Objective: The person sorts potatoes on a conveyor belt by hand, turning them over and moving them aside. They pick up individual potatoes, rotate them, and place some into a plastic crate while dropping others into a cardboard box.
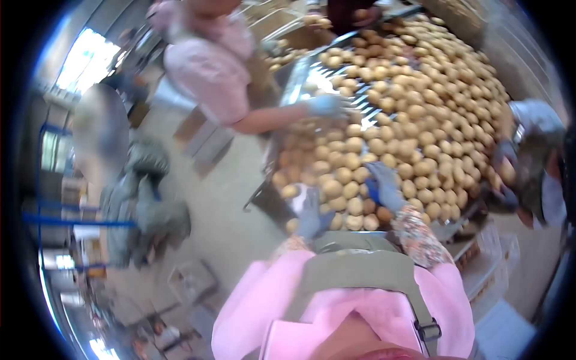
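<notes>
Round tan fruits or potatoes (414,112), too blurred to name surely, cover a wide metal sorting table (268,198). My left hand (312,217), in a grey-blue glove, rests at the table's near left edge beside several of them. Its thumb stands apart from the fingers, and no piece shows in its grasp. Farther right, my right hand (387,187), gloved alike, reaches over the pile with fingers stretched forward and thumb apart. Pieces lie right against its fingertips, and what is under the palm is hidden.
A co-worker in pink (210,78) stands at the left side, a gloved hand (326,106) over shiny metal rollers (366,108). Another person's gloved hands (504,180) work at the right edge. Plastic crates (480,258) stand at lower right, and cardboard boxes (204,138) lie on the floor.
</notes>
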### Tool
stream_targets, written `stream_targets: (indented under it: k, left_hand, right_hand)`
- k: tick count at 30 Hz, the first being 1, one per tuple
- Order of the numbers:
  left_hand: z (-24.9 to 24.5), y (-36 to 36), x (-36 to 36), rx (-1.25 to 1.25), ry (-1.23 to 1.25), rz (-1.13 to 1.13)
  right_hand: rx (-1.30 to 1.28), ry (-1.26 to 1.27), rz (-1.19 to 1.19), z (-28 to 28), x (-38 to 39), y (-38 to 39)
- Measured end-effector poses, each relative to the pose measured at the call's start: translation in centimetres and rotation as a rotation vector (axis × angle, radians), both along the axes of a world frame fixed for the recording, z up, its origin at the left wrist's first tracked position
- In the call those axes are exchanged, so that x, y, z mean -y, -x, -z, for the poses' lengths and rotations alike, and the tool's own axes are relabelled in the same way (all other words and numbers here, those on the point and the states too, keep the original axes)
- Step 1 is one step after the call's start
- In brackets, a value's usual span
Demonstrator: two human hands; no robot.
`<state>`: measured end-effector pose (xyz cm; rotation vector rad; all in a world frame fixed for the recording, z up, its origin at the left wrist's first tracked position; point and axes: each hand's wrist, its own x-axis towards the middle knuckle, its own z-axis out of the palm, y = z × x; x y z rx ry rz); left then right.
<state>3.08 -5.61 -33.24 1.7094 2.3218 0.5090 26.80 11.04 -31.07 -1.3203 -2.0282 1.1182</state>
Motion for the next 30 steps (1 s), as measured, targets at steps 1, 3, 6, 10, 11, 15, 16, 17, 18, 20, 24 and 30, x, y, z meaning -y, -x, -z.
stream_targets:
  k: [1,3,6,10,11,15,16,17,18,20,24,30]
  left_hand:
    - [-0.4,0.4,1.9,0.193,0.026,-0.078]
    - [-1.5,0.4,4.0,0.597,0.048,-0.181]
    - [-6.6,-0.5,4.2,0.709,0.192,-0.336]
    - [-4.1,-0.6,2.6,0.309,-0.203,-0.246]
    - [-3.9,-0.8,1.3,0.312,-0.195,-0.262]
    - [-1.2,-1.1,-4.3,0.108,0.242,-0.115]
    - [-1.0,-1.4,-4.8,0.263,0.187,-0.089]
    - [-1.0,-1.6,-4.7,0.269,0.187,-0.091]
    - [-1.8,-1.9,-4.6,0.206,0.253,-0.082]
    - [-7.7,-2.7,-3.7,0.1,0.415,-0.047]
    - [-2.4,-0.6,2.2,-0.104,0.4,0.06]
    - [-2.5,1.1,3.5,-0.089,0.175,0.069]
  right_hand:
    - [0.274,-0.198,-0.133,-1.9,0.9,-2.1]
    - [0.53,-0.352,-0.295,-3.7,2.6,-6.2]
    - [0.618,-0.125,-0.294,-3.5,5.4,-7.3]
    - [0.289,0.036,-0.156,-1.3,7.5,-3.1]
    - [0.185,0.331,-0.293,-4.8,7.5,-0.8]
    - [0.194,0.145,-0.577,-2.3,7.6,4.4]
    - [0.212,-0.005,-0.604,-2.6,6.9,4.9]
    - [0.217,-0.004,-0.606,-3.0,6.2,4.7]
    - [0.172,0.028,-0.505,-4.7,5.3,4.0]
    - [0.084,0.099,-0.301,-8.2,3.8,2.0]
    - [0.386,-0.204,-0.263,-5.0,2.2,-5.8]
    - [0.531,0.042,-0.446,-6.1,6.6,-6.1]
